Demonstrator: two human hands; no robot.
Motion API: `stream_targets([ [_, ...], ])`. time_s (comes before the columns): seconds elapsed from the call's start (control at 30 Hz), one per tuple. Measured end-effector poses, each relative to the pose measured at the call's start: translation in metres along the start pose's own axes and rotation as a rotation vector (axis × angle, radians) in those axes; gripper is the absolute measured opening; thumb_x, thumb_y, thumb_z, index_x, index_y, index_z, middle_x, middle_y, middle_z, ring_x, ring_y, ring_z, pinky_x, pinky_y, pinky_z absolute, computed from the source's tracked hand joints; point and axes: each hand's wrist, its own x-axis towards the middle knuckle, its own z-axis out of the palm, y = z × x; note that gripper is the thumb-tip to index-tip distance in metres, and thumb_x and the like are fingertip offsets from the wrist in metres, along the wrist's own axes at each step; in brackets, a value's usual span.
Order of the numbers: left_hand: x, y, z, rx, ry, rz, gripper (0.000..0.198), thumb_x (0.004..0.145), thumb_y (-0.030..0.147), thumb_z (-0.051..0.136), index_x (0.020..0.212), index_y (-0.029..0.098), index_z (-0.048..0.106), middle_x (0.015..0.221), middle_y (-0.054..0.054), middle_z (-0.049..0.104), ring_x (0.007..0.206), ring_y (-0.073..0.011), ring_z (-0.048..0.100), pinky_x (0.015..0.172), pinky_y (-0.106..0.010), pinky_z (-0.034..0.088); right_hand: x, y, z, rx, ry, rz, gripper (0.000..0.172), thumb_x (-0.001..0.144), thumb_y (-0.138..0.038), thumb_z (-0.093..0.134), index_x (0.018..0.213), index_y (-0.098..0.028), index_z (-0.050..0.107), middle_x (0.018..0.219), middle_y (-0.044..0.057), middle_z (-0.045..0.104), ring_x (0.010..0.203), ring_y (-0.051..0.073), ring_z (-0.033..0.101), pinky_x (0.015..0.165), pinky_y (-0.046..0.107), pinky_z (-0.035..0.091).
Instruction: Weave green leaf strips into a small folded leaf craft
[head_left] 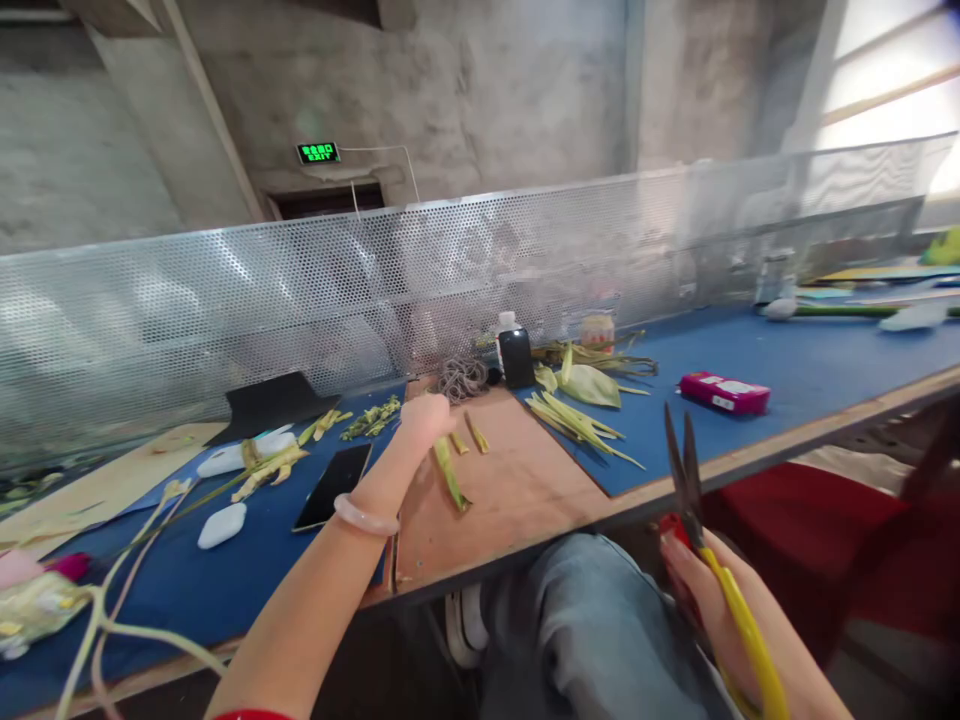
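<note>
My left hand [426, 418] reaches over the wooden board [525, 490], with its back toward me and its fingers hidden. Just beside and below it lies a green leaf strip [450, 478]; whether the hand touches it I cannot tell. Two shorter leaf pieces [477, 432] rest to the right of that strip. Down at the right, off the table's front edge, my right hand [694, 575] is closed around scissors [727, 590] with red and yellow handles. Their blades point up and stand slightly apart.
Leaf strips [577, 425], a dark-fronted bottle [514, 355] and tangled cord [462, 380] lie toward the back. A magenta box [724, 393] sits at right. Left of the board are a black phone [334, 487] and a white rounded object [222, 525]. A perforated metal screen [337, 290] stands behind.
</note>
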Motion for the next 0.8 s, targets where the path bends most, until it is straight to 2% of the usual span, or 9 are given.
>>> stream_targets([
  [0.07,0.000,-0.016,0.002,0.077,-0.126,-0.052,0.018,0.062,0.028,0.069,0.063,0.011,0.064,0.071,-0.017,0.069,0.079,-0.0300,0.067,0.071,-0.036,0.050,0.000,-0.005,0.002,-0.029,0.000,-0.003,0.035,0.074,-0.055,0.053,0.064,-0.022,0.046,0.053,-0.003,0.047,0.046,0.012,0.042,0.042,0.022,0.036],
  [0.17,-0.002,-0.030,0.007,0.110,-0.264,-0.065,0.018,0.062,0.027,0.067,0.054,0.012,0.061,0.050,-0.008,0.062,0.052,-0.0213,0.062,0.055,-0.030,0.049,0.001,-0.009,0.003,-0.020,0.009,-0.009,0.034,0.072,-0.055,0.055,0.068,-0.022,0.050,0.055,-0.003,0.049,0.047,0.012,0.043,0.043,0.022,0.038],
  [0.27,-0.003,-0.037,-0.001,0.102,-0.283,-0.023,0.022,0.065,0.029,0.064,0.050,0.013,0.059,0.042,-0.006,0.057,0.044,-0.0174,0.056,0.046,-0.026,0.043,0.000,-0.007,0.003,0.023,-0.014,0.008,0.035,0.074,-0.055,0.054,0.068,-0.022,0.047,0.055,-0.003,0.049,0.045,0.011,0.040,0.040,0.022,0.035],
  [0.37,-0.009,-0.035,-0.014,0.016,-0.276,0.094,0.031,0.073,0.041,0.058,0.058,0.014,0.062,0.053,-0.007,0.062,0.047,-0.0136,0.055,0.044,-0.022,0.038,0.002,-0.009,0.005,0.039,-0.049,-0.002,0.037,0.076,-0.056,0.054,0.065,-0.022,0.043,0.053,-0.003,0.046,0.044,0.011,0.038,0.039,0.023,0.033],
  [0.43,-0.018,-0.025,-0.018,-0.198,-0.321,0.281,0.036,0.077,0.049,0.054,0.071,0.016,0.065,0.065,-0.007,0.066,0.051,-0.0111,0.056,0.045,-0.020,0.037,0.006,-0.014,0.010,0.057,-0.083,-0.034,0.037,0.078,-0.055,0.053,0.066,-0.022,0.044,0.053,-0.003,0.045,0.045,0.011,0.038,0.041,0.023,0.033],
  [0.53,-0.037,0.002,-0.011,-0.576,-0.463,0.521,0.040,0.079,0.053,0.053,0.087,0.016,0.066,0.073,-0.007,0.067,0.063,-0.0119,0.060,0.055,-0.020,0.041,0.021,-0.027,0.023,0.136,-0.115,-0.075,0.036,0.077,-0.054,0.055,0.070,-0.020,0.048,0.057,-0.003,0.047,0.047,0.010,0.040,0.041,0.022,0.033],
  [0.67,-0.066,0.042,0.008,-0.809,-0.555,0.648,0.041,0.080,0.052,0.053,0.091,0.015,0.067,0.068,-0.005,0.063,0.061,-0.0112,0.059,0.058,-0.021,0.043,0.051,-0.043,0.043,0.236,-0.035,-0.111,0.036,0.076,-0.055,0.056,0.072,-0.019,0.052,0.059,-0.003,0.049,0.047,0.009,0.041,0.042,0.021,0.033],
  [0.8,-0.089,0.065,0.019,-0.874,-0.623,0.698,0.037,0.082,0.049,0.053,0.087,0.015,0.067,0.069,-0.005,0.063,0.061,-0.0120,0.058,0.059,-0.024,0.044,0.069,-0.057,0.051,0.366,0.044,-0.172,0.036,0.077,-0.056,0.054,0.074,-0.020,0.050,0.054,-0.004,0.046,0.045,0.010,0.040,0.041,0.022,0.034],
])
